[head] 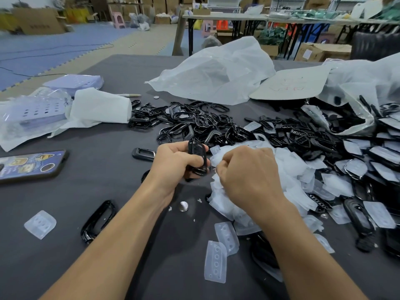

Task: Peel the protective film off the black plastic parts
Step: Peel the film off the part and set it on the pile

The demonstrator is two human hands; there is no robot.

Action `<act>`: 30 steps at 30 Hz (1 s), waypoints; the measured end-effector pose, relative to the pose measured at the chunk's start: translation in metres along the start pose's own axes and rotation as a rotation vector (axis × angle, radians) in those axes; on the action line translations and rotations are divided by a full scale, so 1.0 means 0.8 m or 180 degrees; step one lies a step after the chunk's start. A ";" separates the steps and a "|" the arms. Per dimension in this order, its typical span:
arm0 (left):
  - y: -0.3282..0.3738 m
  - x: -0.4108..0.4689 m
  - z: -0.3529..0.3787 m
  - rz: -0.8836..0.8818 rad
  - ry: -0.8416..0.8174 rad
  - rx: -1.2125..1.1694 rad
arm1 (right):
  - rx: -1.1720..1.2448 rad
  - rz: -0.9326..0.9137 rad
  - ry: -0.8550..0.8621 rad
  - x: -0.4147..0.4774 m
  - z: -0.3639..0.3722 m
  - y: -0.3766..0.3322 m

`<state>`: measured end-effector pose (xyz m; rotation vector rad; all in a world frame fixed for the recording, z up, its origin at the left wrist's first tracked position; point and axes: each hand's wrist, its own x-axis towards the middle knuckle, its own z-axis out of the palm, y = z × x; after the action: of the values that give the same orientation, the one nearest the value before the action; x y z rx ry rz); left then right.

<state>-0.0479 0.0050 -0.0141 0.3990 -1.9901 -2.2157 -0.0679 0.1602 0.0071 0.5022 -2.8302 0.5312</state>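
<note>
The person's left hand (177,161) is curled tightly round one black plastic part (197,158), gripping it upright above the middle of the dark table (104,182), a little toward the near edge. The right hand (249,172) sits just beside the part, its fingers curled in toward the part's right edge. Its fingertips are hidden behind the knuckles, so it is impossible to tell whether they pinch any film.

Directly behind and under the right hand lies a heap of peeled film (294,169), whitish and translucent. Toward the right edge, film-covered parts (378,161) spill from a clear bag (355,118). Toward the far edge from the hands lies a pile of bare black frames (194,124), and behind that a crumpled white bag (216,72).

Near the front edge lie two loose film pieces (216,260), overlapping. Another film piece (40,224) lies toward the left edge, with a single black frame (98,220) between it and the left forearm. A small silver disc (183,206) lies between the wrists. A phone (30,165) rests at the left edge.
</note>
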 end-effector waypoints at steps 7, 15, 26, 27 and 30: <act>-0.002 -0.008 0.003 -0.0007 -0.0558 0.0131 | 0.1888 0.0938 0.0251 0.005 -0.008 0.008; -0.003 -0.011 0.007 0.0146 -0.0629 0.0203 | 0.3728 0.1116 -0.0418 0.015 -0.006 0.018; 0.001 0.003 0.003 -0.0070 0.0421 -0.0572 | 0.4968 0.1557 -0.0191 0.018 -0.008 0.017; 0.000 0.005 0.002 -0.0032 0.0541 -0.0443 | 0.4977 0.1546 -0.0099 0.018 -0.010 0.019; -0.006 0.006 0.003 0.0078 0.0803 0.0220 | 0.4857 0.1448 -0.0012 0.017 -0.011 0.020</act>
<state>-0.0527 0.0069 -0.0192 0.6250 -1.9291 -1.9736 -0.0849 0.1734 0.0139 -0.0068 -1.9351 2.6732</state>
